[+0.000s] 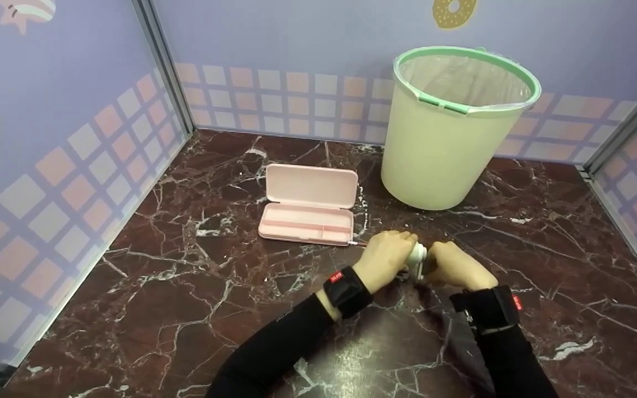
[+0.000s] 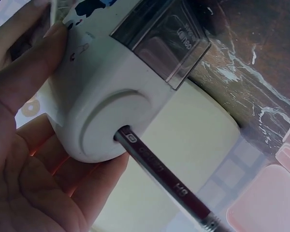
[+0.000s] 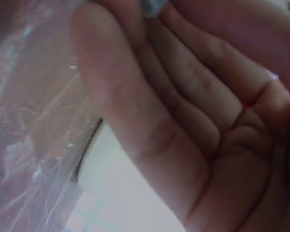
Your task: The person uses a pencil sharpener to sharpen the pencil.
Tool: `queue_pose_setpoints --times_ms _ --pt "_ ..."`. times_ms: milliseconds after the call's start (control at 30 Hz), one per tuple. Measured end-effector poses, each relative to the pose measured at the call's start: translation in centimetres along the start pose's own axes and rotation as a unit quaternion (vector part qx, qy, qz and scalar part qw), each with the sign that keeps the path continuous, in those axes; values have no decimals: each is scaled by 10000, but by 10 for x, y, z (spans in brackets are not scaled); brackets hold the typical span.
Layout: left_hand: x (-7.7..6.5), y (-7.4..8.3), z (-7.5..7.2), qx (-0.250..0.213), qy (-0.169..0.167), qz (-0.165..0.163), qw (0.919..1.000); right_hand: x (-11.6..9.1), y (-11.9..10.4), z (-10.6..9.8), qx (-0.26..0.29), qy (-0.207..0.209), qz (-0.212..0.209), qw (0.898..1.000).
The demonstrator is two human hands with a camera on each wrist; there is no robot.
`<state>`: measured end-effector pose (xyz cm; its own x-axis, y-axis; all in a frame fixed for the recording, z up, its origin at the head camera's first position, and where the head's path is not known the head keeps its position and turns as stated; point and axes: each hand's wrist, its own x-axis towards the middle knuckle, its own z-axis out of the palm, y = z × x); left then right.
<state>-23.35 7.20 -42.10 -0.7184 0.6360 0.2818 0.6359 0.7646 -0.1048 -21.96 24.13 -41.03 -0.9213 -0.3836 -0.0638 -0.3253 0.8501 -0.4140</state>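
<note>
My left hand (image 1: 386, 255) grips a white pencil sharpener (image 2: 94, 104) with a dark see-through shavings drawer (image 2: 169, 41). Out of the hole in the sharpener's round face sticks a dark red pencil (image 2: 159, 176) marked HB, its far end near the pencil case in the head view. At the opposite side of the sharpener, my right hand (image 1: 454, 264) has its fingers curled. Its fingertips pinch the sharpener's crank handle (image 3: 153, 7), of which only a small pale bit shows in the right wrist view.
An open pink pencil case (image 1: 310, 185) with compartments lies to the left of the hands. Behind them stands a tall pale-green trash bin (image 1: 434, 149) with a green rim and a clear liner. Patterned walls (image 1: 291, 33) enclose the dark marbled table (image 1: 175, 276).
</note>
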Motion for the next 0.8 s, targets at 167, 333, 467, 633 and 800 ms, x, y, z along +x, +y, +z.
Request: queue_pose_setpoints --times_ms 167,333,467,633,800 --pt "0 1 -1 -24 28 -34 10000 -1 -1 -2 128 -177 15 9998" --pt "-1 2 -2 3 89 -90 9999 -2 -2 -3 167 -248 5 9996" --pt "-1 2 -3 9 97 -113 9999 -3 -2 -5 191 -302 -83 9993" --pt "-1 3 -2 4 172 -142 9998 -5 -3 -8 235 -425 -207 9986" --pt "-1 3 -1 53 321 -140 9994 -7 -6 -9 209 -380 -351 9984"
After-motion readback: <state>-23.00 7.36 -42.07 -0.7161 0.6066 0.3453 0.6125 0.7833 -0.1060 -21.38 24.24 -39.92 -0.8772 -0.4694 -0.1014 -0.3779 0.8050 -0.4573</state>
